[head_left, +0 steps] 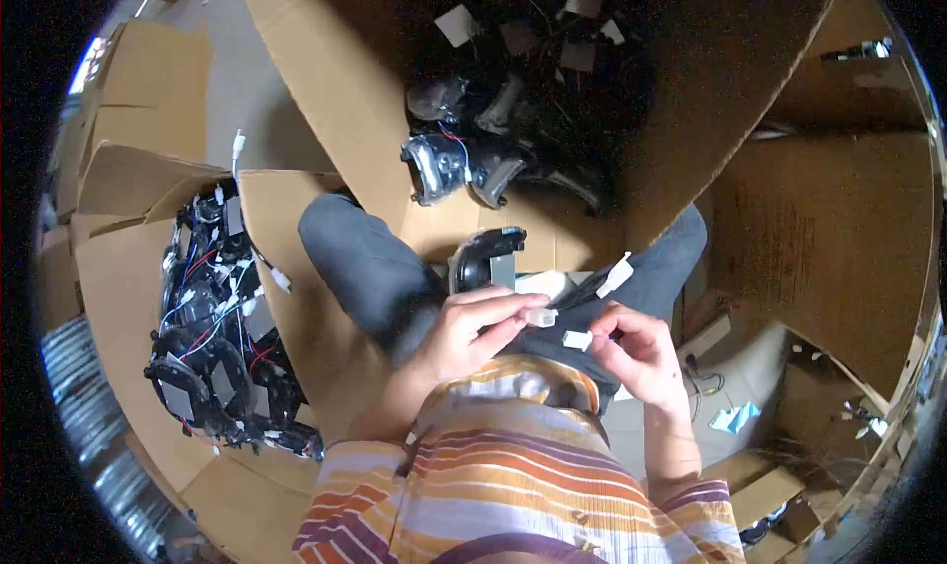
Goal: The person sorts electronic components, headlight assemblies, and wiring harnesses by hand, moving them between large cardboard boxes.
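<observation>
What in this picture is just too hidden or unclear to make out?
- Head view: the left hand covers most of the black part on the lap.
- Head view: the right hand curls round the wires of the white connector.
- Head view: the top carton lies in deep shadow; its contents blur together.

The shirt (513,475) at the bottom has orange, white and purple stripes. The trousers (375,268) in the middle are dark grey. The cardboard boxes (326,81) all around are brown. The parts (212,337) at the left are black with red, blue and white wires.
</observation>
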`<state>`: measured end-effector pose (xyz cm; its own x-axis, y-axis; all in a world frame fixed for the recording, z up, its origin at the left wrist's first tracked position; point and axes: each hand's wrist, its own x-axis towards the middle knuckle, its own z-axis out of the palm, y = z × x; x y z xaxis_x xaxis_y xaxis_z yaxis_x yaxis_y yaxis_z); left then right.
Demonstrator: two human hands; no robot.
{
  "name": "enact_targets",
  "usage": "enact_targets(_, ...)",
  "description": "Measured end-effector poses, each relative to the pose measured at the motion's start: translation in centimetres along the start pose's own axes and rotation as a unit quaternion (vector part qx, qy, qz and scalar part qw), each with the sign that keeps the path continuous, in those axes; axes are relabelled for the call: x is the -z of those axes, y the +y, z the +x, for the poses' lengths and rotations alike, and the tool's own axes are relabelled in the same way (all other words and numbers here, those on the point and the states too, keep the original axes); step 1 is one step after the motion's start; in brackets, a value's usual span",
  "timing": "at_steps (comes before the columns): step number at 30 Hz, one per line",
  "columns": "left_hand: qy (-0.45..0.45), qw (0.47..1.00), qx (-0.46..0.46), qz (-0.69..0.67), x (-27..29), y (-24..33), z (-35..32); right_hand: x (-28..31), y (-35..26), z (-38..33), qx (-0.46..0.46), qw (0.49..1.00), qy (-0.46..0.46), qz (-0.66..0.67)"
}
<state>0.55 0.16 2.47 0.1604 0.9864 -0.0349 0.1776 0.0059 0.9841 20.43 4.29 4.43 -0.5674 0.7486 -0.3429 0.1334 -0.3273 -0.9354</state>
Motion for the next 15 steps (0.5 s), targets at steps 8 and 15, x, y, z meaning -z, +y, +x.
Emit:
enact_targets(8, 0.124, 0.959, -0.173, 0.186, -2.0, -1.3, 0.0, -1.1, -0.5, -0.7, -0.046, 0.995, 0.047, 0.073)
enact_targets(15, 0.161, 0.883, -0.269, 0.351, -1.6, -2.0, 0.8, -1.7, -0.4, -1.3, -0.074, 0.991, 0.078, 0.085)
